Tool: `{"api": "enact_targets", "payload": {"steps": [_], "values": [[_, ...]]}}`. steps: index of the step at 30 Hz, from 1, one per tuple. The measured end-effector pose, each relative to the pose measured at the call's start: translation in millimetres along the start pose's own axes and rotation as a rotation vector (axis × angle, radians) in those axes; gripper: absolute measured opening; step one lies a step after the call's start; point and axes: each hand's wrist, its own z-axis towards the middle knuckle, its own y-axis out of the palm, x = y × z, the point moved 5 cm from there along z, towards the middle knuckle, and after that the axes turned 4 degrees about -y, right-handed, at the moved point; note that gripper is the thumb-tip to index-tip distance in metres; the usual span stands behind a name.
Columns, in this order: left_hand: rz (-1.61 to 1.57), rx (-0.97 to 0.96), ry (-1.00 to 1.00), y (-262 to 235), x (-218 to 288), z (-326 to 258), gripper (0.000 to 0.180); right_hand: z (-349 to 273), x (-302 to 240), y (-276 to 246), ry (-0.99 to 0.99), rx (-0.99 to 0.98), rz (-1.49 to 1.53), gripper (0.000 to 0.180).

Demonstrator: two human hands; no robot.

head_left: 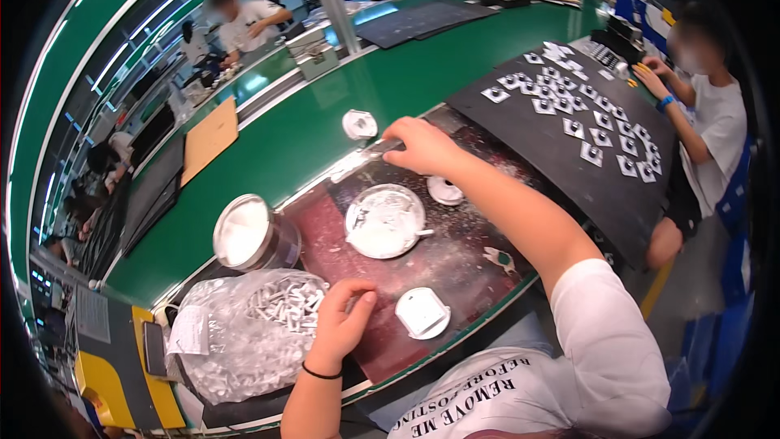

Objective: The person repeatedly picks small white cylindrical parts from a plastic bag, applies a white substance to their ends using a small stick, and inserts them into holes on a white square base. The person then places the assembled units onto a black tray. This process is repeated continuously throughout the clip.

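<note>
My right hand (424,146) reaches to the far edge of the dark red work board (325,223). Its fingers close on a small dark grey flat piece (388,146), partly covered by them. A white part (360,124) lies just beyond, on the green table. Below the wrist sits a small round white part (444,189). Mid-board is a round dish (385,219) smeared with white paste, a thin white stick at its rim. My left hand (341,321), loosely curled with thumb apart, holds nothing visible. It hovers between a clear bag of small white tubes (284,305) and a white rounded housing (422,314).
An open tub (244,232) of white material stands behind the bag. A yellow and grey machine (122,358) is at the left. Many white square pieces lie on a black mat (569,138) at the right, where a co-worker (707,114) sits. Cardboard (210,140) leans farther back.
</note>
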Motion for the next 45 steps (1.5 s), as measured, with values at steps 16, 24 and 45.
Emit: {"api": "enact_targets", "payload": {"steps": [16, 24, 45], "values": [[0.134, -0.089, 0.182, -5, 21, 3, 0.012, 113, 9, 70, 0.139, -0.123, -0.227, 0.081], [0.159, -0.105, 0.26, 0, 27, 5, 0.013, 32, 19, -21, 0.274, -0.491, -0.685, 0.084], [0.228, -0.103, 0.237, -1, 26, 3, 0.012, -134, -60, -1, -0.15, 0.029, -0.117, 0.023]]}}
